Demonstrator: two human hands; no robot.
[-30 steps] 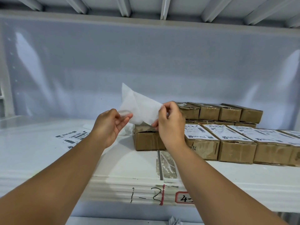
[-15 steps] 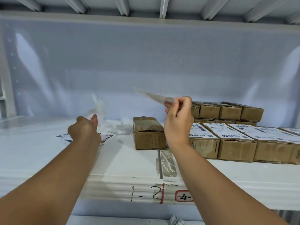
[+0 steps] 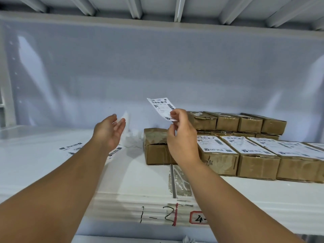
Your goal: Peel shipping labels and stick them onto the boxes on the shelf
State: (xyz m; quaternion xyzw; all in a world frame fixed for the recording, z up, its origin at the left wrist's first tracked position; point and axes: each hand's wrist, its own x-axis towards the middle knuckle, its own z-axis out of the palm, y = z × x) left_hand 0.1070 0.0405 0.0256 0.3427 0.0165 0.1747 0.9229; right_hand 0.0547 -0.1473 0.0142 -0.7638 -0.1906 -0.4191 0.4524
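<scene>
Left hand point(image 3: 109, 132) spread wide (palm inward); right hand point(image 3: 182, 137) fingers point(image 3: 173, 114) pinched.

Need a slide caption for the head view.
Right hand pinches white barcoded shipping label above unlabelled brown cardboard box; left hand open.

Handwritten "1-2" on the shelf edge point(image 3: 157, 206) (beside it, a red-framed tag point(image 3: 199, 218), "4-").
</scene>
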